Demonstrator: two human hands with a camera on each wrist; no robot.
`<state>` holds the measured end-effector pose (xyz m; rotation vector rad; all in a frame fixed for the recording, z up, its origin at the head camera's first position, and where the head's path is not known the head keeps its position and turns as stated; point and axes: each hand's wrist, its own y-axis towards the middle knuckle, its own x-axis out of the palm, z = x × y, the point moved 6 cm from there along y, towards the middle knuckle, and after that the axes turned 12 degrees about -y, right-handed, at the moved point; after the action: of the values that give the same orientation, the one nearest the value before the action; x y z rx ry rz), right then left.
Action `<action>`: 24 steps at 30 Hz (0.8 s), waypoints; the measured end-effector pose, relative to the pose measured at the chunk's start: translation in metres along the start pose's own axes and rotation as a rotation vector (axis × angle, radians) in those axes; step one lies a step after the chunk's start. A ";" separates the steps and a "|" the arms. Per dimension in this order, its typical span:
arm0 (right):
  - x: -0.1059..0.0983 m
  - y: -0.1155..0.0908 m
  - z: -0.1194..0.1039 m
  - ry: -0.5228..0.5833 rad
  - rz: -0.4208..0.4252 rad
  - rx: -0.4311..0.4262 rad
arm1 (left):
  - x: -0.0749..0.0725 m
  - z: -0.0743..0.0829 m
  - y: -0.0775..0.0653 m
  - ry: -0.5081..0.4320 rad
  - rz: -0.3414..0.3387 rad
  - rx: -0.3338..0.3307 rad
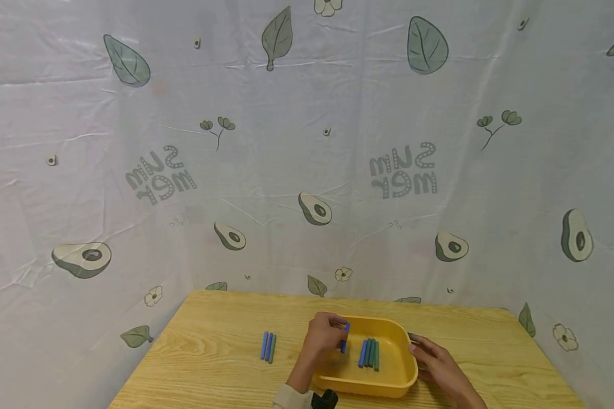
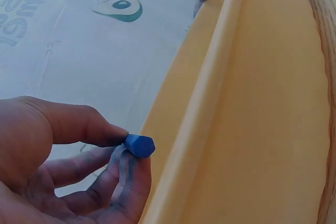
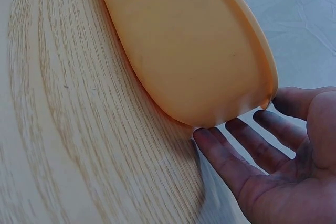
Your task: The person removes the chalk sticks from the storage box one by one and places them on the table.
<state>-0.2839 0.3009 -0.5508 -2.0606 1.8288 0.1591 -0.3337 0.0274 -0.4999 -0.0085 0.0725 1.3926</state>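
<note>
My left hand [image 1: 325,334] pinches a blue chalk stick [image 2: 139,146] between thumb and fingertips, over the left part of a yellow tray [image 1: 384,389]. The stick's six-sided end shows in the left wrist view, and dark smudges mark the fingers. At the tray's right end, my right hand [image 3: 283,156] holds the rim, thumb at the top edge and fingers against the outer wall. Inside the tray, a blue chalk stick [image 1: 362,354] and several green chalk sticks [image 1: 372,353] lie side by side.
On the wooden table [image 1: 210,352], left of the tray, two blue chalk sticks [image 1: 266,346] and a green chalk stick [image 1: 273,349] lie in a row. A pale printed curtain [image 1: 266,170] surrounds the table at the back and sides.
</note>
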 end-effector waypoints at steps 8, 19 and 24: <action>-0.001 0.000 0.001 -0.001 0.006 0.000 | -0.021 0.001 -0.003 -0.047 -0.005 -0.004; -0.001 0.000 -0.001 -0.003 -0.016 -0.005 | -0.048 0.007 -0.006 -0.082 -0.002 0.017; -0.001 -0.001 0.000 -0.003 -0.024 -0.013 | -0.062 0.012 -0.008 -0.055 0.036 0.024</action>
<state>-0.2835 0.3016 -0.5499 -2.0895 1.8048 0.1681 -0.3361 -0.0344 -0.4844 0.0506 0.0438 1.4273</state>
